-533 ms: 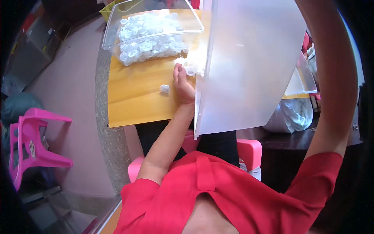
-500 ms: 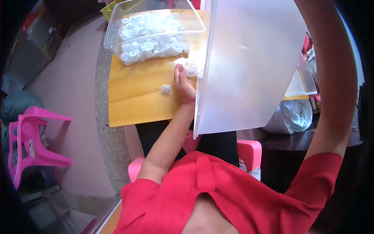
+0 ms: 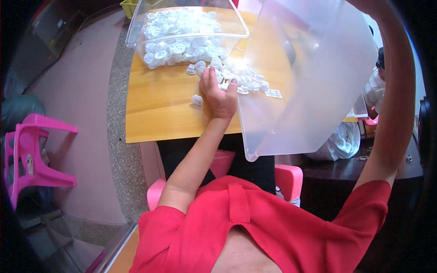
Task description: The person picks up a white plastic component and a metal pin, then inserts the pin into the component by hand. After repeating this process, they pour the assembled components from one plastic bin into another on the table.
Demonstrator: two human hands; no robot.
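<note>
A heap of small white plastic pieces (image 3: pixel 248 79), some round and cap-like, lies on the yellow-brown tabletop (image 3: pixel 159 113). My left hand (image 3: pixel 219 95) is at its near left side, fingers apart, the fingertips against the pieces. One loose white piece (image 3: pixel 197 100) lies left of my wrist. A large translucent plastic bin (image 3: pixel 305 86) stands tilted up over the right of the table, partly covering the view. My right arm reaches up along its far right side; my right hand (image 3: pixel 362 3) is at the top edge beside the bin, its fingers out of sight.
Behind the heap stands a clear plastic box (image 3: pixel 232 35) full of similar white pieces. A small printed label (image 3: pixel 274 93) lies right of the heap. A pink plastic stool (image 3: pixel 41 154) stands on the floor at left. A white bag (image 3: pixel 339 141) and another person (image 3: pixel 375 86) are at right.
The translucent bin has tilted and shifted right, uncovering the heap and the label. My left hand has opened, its thumb now showing, beside the pieces.
</note>
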